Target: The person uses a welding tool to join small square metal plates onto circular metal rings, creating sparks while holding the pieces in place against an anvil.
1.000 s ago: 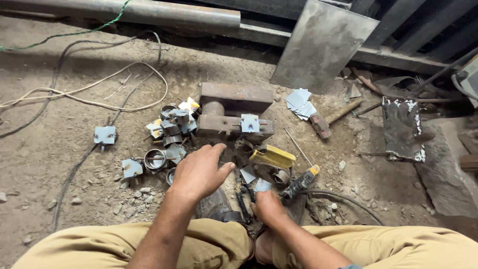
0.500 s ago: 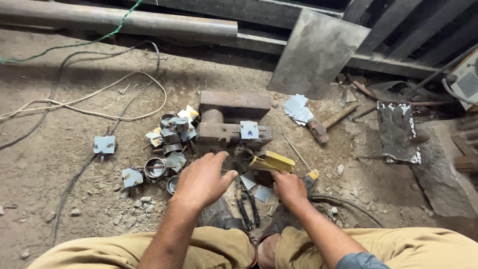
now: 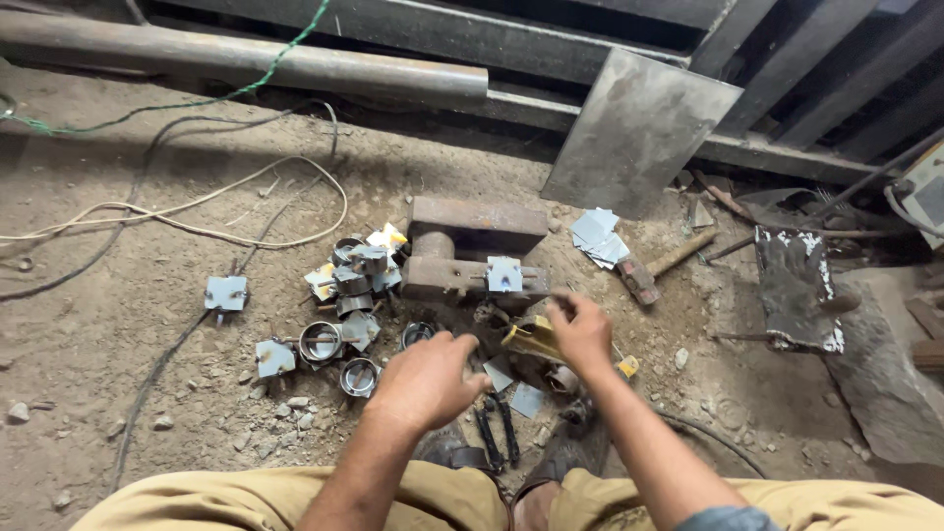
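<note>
While our right hand (image 3: 582, 332) has come forward from our lap to clench its grip on the yellow tool (image 3: 532, 339) beside the steel block (image 3: 472, 251), our left hand (image 3: 428, 379) hovers released over the floor's rings (image 3: 339, 344).
</note>
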